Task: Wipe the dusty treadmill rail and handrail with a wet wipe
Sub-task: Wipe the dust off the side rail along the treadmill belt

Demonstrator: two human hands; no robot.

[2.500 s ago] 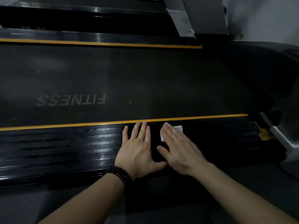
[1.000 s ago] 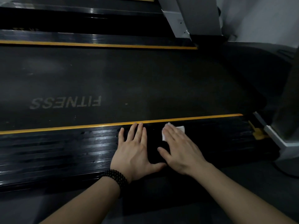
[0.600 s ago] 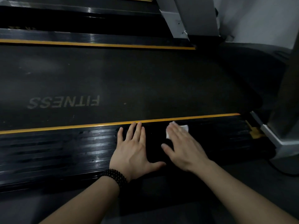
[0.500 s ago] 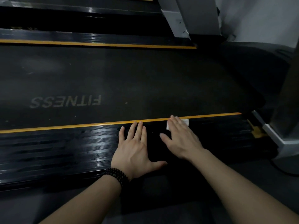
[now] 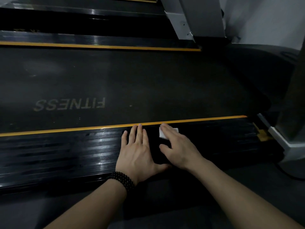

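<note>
- Count: two hands, one wet wipe, two black side rails in view, two yellow edge stripes, one belt, one beaded bracelet.
- Near rail [image 5: 66, 151]: black, ribbed, glossy. Long axis runs left-right across the frame, rising slightly toward the right end.
- Yellow stripe [image 5: 66, 129] runs along the near rail's far edge, between rail and belt [image 5: 148, 80]. Second stripe [image 5: 99, 46] sits on the far side of the belt, along the far rail [image 5: 49, 38].
- Belt carries "FITNESS" lettering [image 5: 69, 104], which reads upside down from this viewpoint.
- Wet wipe [image 5: 162, 134]: small white folded pad, lying flat on the near rail just under the yellow stripe. Only its left edge and a far-right corner show; the rest is under the hand. Can't tell which way its long axis runs.
- Right hand [image 5: 178, 146]: palm down, fingers [image 5: 166, 129] extended flat over the wipe, pressing it to the rail. Not curled around it, thumb splayed left.
- Left hand [image 5: 137, 152]: flat on the rail just left of the right hand, fingers spread and released, grasping nothing. Fingertips reach the yellow stripe.
- Both hands point away from the body, across the rail's long axis.
- Bracelet [image 5: 122, 180]: dark beads, on the left wrist.
- Grey upright post [image 5: 198, 15] stands at the far right; its base [image 5: 290, 146] meets the near rail's right end.
</note>
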